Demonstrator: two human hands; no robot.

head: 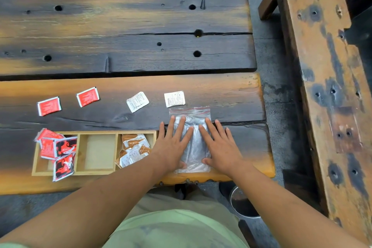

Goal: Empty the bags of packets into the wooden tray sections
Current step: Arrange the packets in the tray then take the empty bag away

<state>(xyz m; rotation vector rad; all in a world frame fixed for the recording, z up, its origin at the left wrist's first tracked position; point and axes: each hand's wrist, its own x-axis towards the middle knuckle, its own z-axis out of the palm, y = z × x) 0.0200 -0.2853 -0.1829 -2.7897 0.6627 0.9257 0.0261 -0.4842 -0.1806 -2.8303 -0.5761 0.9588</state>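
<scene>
Head view: left hand (172, 143) and right hand (219, 144), fingers straight, press a clear bag (192, 116) flat on the desk (231, 90), beside the wooden tray (79, 152).

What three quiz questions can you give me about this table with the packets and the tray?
1. True or false: the middle section of the wooden tray holds packets.
2. How many red packets lie on the table, apart from the tray?
3. The left hand and right hand press flat on what? A: a clear plastic bag. B: a book. C: the tray.
Key: 1 false; 2 two; 3 A.
</scene>
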